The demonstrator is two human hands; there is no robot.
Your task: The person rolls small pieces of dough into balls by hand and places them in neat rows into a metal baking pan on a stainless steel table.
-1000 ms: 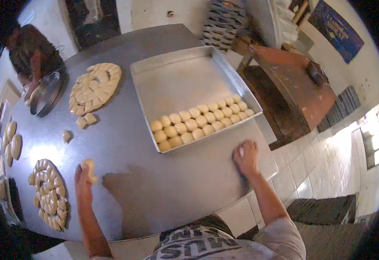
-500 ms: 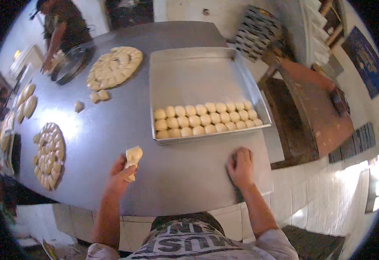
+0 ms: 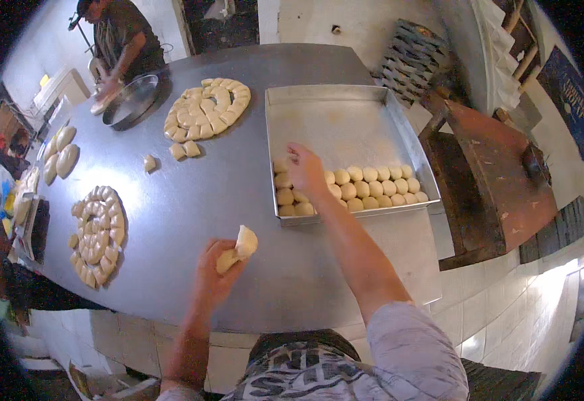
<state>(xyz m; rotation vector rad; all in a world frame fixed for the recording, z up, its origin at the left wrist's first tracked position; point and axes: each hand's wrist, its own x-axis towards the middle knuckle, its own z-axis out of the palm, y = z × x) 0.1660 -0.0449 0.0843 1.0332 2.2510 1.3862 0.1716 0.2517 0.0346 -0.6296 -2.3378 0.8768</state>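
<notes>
My left hand is closed around a soft, pale lump of dough that sticks out past the fingers, over the near part of the table. My right hand reaches into the large rectangular metal tray. Its curled fingers are at the left end of the dough balls, and what is in them, if anything, is hidden. Several round dough balls sit in tight rows along the tray's near side. Beside the right fingers, one blurred dough ball lies behind the left end of those rows.
Coils of cut dough lie at the far middle and left of the metal table. Loose dough pieces and oval loaves rest nearby. A co-worker handles something beside a round pan. Right stands a brown wooden table.
My right hand has moved from the table's near right into the tray's left side. A dough ball now shows behind the rows there. My left hand still holds dough; the whole view has shifted.
</notes>
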